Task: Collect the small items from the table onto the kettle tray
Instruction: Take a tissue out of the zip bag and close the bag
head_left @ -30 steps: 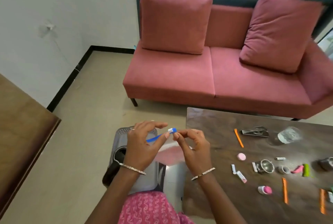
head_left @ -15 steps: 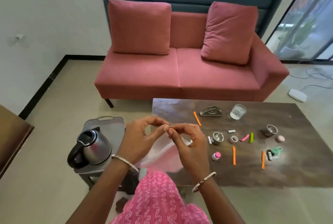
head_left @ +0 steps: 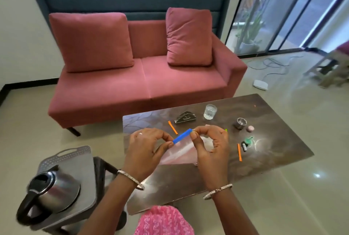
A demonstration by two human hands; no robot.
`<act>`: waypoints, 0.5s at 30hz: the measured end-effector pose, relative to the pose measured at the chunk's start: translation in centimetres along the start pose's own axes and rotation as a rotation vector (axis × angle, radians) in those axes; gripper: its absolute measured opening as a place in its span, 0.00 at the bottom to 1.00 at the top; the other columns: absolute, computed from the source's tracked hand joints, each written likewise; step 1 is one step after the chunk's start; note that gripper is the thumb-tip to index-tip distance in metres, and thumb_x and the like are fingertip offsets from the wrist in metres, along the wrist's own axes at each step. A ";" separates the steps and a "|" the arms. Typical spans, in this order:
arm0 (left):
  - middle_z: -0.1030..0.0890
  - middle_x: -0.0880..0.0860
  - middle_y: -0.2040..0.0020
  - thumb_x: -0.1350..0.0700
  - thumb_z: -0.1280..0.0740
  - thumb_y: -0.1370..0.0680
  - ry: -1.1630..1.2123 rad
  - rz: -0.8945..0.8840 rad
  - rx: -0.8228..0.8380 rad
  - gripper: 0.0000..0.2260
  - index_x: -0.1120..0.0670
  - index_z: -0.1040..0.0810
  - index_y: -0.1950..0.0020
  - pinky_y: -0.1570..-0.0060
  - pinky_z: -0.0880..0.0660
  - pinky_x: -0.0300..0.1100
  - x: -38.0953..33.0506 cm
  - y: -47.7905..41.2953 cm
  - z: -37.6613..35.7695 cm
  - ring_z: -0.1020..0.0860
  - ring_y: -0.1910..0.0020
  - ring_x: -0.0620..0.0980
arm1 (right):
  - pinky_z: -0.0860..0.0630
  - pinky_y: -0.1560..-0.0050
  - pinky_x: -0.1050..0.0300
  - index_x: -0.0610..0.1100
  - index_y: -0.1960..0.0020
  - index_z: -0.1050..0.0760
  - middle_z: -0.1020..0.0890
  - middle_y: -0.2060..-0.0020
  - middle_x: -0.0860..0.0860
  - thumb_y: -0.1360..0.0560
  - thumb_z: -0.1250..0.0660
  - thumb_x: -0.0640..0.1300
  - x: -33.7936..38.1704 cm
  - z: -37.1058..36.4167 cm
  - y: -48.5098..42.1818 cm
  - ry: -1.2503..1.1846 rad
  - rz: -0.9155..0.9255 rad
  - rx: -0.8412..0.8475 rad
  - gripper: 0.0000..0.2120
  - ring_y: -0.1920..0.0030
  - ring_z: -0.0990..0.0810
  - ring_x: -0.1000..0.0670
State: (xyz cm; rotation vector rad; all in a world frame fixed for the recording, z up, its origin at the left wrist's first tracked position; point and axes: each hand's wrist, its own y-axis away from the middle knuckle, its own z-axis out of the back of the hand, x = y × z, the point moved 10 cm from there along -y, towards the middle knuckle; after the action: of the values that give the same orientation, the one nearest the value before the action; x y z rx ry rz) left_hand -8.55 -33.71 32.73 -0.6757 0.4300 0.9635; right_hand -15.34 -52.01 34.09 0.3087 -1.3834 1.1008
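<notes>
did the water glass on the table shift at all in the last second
No. The glass still stands just right of the black triangular holder on the far side of the table; only the camera has swung.

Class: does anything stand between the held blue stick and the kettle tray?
Nothing visible does. Left hand and right hand pinch the blue stick; the tray lies left of them, its far part bare beyond the kettle.

This is a living room in a home: a red sofa (head_left: pixel 143 83) with cushions (head_left: pixel 90 42) at the far side, and glass doors (head_left: pixel 283 8) on the right.
</notes>
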 end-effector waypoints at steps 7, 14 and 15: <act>0.23 0.35 0.58 0.44 0.31 0.25 -0.144 0.013 0.077 0.03 0.41 0.22 0.56 0.45 0.38 0.45 2.0 -4.0 -4.5 0.23 0.50 0.42 | 0.25 0.42 0.45 0.52 0.58 0.20 0.18 0.57 0.51 0.27 0.27 0.45 -6.8 4.2 -4.7 -0.072 -0.186 -0.170 0.03 0.47 0.23 0.45; 0.21 0.35 0.56 0.43 0.32 0.25 -0.219 0.017 0.147 0.03 0.40 0.23 0.55 0.42 0.35 0.50 3.2 -10.6 -8.0 0.24 0.51 0.42 | 0.28 0.57 0.50 0.49 0.59 0.19 0.21 0.65 0.56 0.26 0.27 0.42 -11.4 5.6 -10.9 -0.165 -0.210 -0.206 0.04 0.63 0.27 0.54; 0.21 0.35 0.57 0.43 0.33 0.25 -0.185 0.017 0.171 0.04 0.41 0.22 0.55 0.43 0.34 0.49 3.3 -11.5 -8.6 0.24 0.51 0.40 | 0.28 0.57 0.54 0.49 0.59 0.19 0.20 0.65 0.57 0.26 0.28 0.41 -12.1 5.5 -11.8 -0.198 -0.220 -0.197 0.05 0.63 0.28 0.55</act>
State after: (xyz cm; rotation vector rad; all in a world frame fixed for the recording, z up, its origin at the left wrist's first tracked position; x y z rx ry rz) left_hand 2.63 -42.21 28.34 -0.4251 0.3501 0.9833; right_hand -7.58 -67.30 29.59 0.4238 -1.5787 0.7617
